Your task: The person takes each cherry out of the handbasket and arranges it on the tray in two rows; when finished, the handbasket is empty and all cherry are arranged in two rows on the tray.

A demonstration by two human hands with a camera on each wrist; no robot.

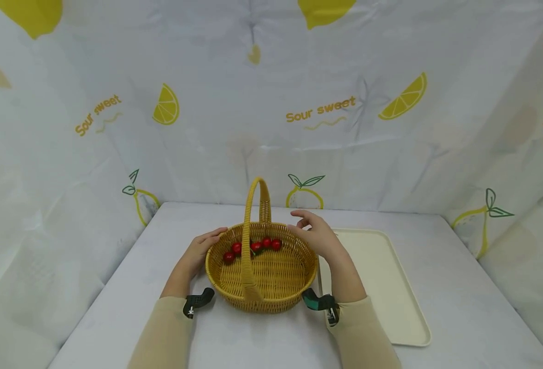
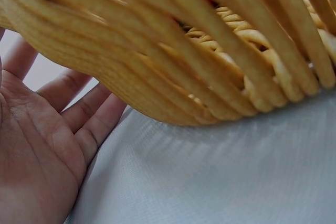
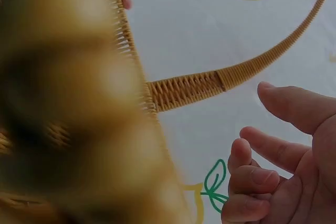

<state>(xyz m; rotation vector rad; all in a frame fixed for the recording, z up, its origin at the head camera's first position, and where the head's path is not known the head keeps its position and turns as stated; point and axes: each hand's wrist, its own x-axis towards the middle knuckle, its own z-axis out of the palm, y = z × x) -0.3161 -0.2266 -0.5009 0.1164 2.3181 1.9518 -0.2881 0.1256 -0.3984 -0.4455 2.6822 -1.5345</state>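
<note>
A yellow woven basket with a tall arched handle stands on the table. Inside, along its far left wall, lie several red cherries. My left hand rests along the basket's left side, fingertips at the rim. The left wrist view shows that palm with its fingers spread and extended behind the basket's wicker wall. Over the right rim hovers my right hand, its fingers loosely bent and nothing between them. In the right wrist view, thumb and fingers stand apart near the handle.
To the right, partly under the right forearm, lies a cream rectangular tray. A white cloth covers the table. Behind it hangs a white curtain printed with lemons. Each wrist carries a dark camera mount.
</note>
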